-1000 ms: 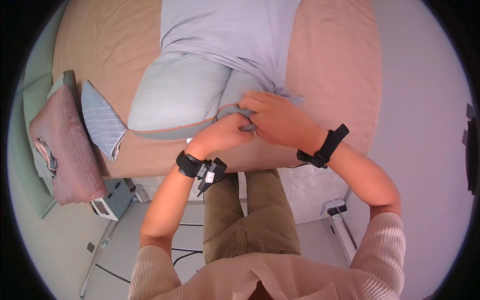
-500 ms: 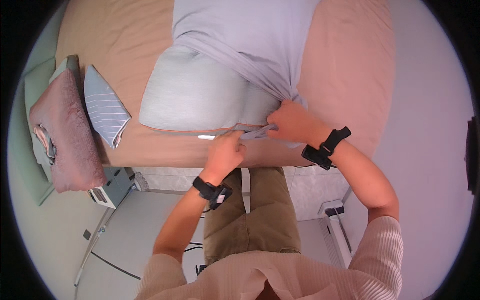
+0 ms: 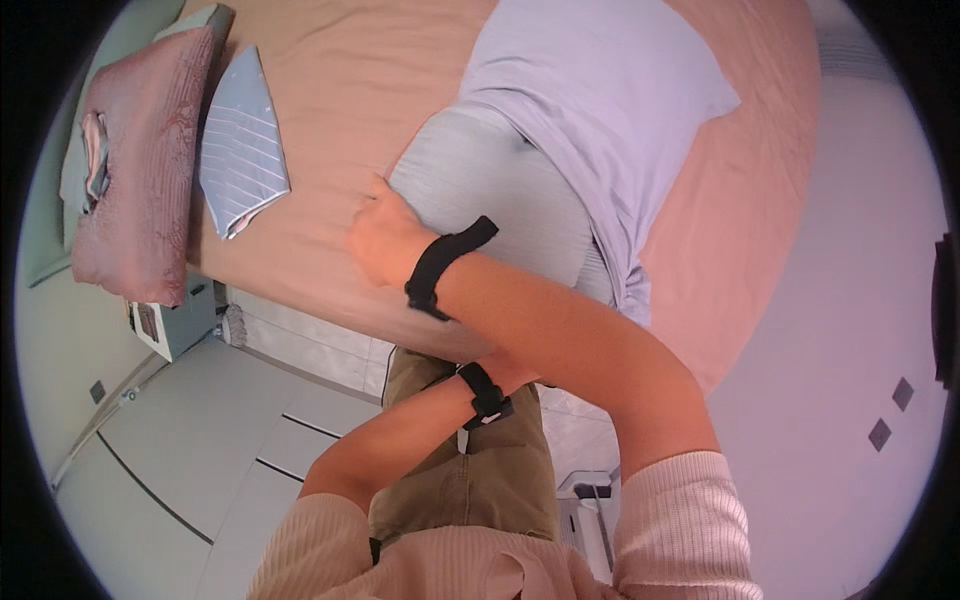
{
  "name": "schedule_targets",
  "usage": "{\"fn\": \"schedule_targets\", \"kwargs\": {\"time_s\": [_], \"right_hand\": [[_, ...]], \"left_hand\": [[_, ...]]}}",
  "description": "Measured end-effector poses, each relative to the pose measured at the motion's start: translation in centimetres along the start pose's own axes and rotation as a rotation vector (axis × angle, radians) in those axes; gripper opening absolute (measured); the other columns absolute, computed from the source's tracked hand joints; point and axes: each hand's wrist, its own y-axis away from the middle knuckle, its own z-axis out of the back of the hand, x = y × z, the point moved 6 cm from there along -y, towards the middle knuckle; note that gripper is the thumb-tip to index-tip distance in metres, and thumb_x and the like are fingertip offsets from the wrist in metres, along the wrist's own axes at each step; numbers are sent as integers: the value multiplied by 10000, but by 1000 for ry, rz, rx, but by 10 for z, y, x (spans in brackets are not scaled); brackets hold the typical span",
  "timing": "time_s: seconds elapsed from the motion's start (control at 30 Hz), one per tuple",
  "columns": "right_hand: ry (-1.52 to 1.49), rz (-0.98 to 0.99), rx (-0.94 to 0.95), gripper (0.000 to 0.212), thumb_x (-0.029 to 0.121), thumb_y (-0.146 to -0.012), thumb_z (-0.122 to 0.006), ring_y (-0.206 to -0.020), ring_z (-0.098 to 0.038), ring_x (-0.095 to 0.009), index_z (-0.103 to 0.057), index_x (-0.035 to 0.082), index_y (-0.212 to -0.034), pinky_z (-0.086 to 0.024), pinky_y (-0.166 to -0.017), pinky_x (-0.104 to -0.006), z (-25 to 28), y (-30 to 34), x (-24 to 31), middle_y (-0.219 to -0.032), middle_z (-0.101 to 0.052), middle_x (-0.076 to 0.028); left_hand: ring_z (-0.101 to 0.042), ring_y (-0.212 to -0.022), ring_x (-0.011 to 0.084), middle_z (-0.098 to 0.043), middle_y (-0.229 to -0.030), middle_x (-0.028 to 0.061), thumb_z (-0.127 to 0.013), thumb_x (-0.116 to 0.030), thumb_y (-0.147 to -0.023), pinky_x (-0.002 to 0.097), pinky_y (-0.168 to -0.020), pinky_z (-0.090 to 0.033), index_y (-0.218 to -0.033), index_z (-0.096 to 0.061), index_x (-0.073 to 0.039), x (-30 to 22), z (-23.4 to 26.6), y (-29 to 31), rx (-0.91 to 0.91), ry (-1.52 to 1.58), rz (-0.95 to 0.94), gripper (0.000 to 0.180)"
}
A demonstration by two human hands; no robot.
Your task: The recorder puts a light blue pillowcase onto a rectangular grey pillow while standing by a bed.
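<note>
Reaching leftward across the body, the right hand point(image 3: 386, 238) rests by the left edge of a pale grey pillow point(image 3: 495, 180). Its fingers are bent and bunched near the pillow's side; whether they pinch the fabric cannot be told. The left hand point(image 3: 508, 369) is mostly hidden beneath the right forearm, close to the bed's near edge, so its grip cannot be told either. The two forearms cross, right above left, and each wrist wears a black strap.

The pillow lies on a bed with a peach sheet point(image 3: 330, 60), near the side where the person stands. A lavender cloth point(image 3: 600, 90) covers its upper right part and trails in folds down its right side, leaving the grey left part bare.

Further left on the bed is a blue striped, folded piece point(image 3: 245, 150), pointed at the top. Beside it a mauve cushion point(image 3: 140, 180) leans near a green headboard point(image 3: 50, 235). Below the cushion stands a small cabinet point(image 3: 188, 322). The person wears a ribbed beige top point(image 3: 690, 510) and olive-brown trousers point(image 3: 460, 495).
</note>
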Motion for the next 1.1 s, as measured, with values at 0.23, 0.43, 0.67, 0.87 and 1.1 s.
{"fn": "schedule_targets", "kwargs": {"time_s": [0.23, 0.43, 0.67, 0.87, 1.1], "right_hand": [[-135, -46, 125, 198, 272, -694, -688, -864, -624, -241, -696, 91, -774, -369, -989, -414, 79, 24, -37, -757, -671, -103], [-198, -172, 119, 178, 166, -691, -716, -877, -579, -222, -662, 63, -826, -322, -1088, -400, 90, 59, -18, -781, -628, -68], [-180, -179, 162, 185, 151, -705, -719, -916, -564, -201, -662, 60, -855, -299, -1116, -401, 80, 34, -13, -803, -615, -43], [-178, -168, 199, 247, 164, -699, -727, -971, -560, -199, -665, 69, -918, -274, -1134, -403, 65, 27, -6, -897, -618, -42], [-135, -81, 94, 351, 168, -740, -690, -1173, -503, -187, -618, 59, -1066, -234, -1149, -420, 13, 1, 0, -1145, -599, -45]], "left_hand": [[-628, -812, 372, -638, -835, 200, -561, -196, -798, 494, -668, -503, -855, -631, -13, 33, 82, 41, -16, -558, 35, 204], [-586, -713, 331, -631, -767, 166, -589, -164, -686, 428, -782, -475, -751, -637, -22, 41, 186, 74, 38, -796, -322, 163], [-554, -740, 294, -609, -715, 135, -615, -171, -632, 395, -756, -424, -623, -597, -33, -5, 197, 73, 111, -725, -386, 140], [-542, -871, 234, -583, -777, 64, -615, -137, -660, 361, -781, -412, -729, -619, -54, 2, 302, 52, -155, -855, -504, 109], [-526, -838, 233, -548, -804, 55, -609, -111, -667, 350, -728, -415, -775, -590, -65, -22, 274, 77, 150, -964, -439, 119]]}}
